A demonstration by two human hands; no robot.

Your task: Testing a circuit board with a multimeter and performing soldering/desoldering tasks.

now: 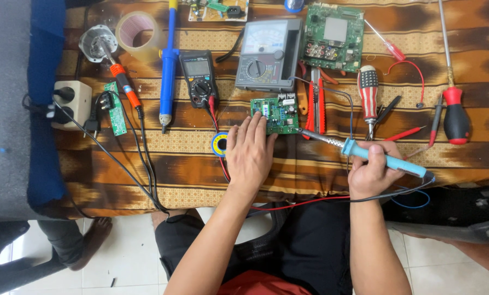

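While right hand (371, 173) grips blue soldering iron (384, 159), left hand (249, 152) flat, fingers spread, touching green circuit board (277, 116)

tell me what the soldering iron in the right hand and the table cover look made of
Soldering iron: smooth light-blue handle, probably plastic, with a bare grey metal shaft and tip. Table cover: woven fabric by its look, matte, brown and tan stripes with patterned bands.

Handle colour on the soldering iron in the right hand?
Light blue handle on the soldering iron, held in the right hand; metal shaft and tip. Head view shows it.
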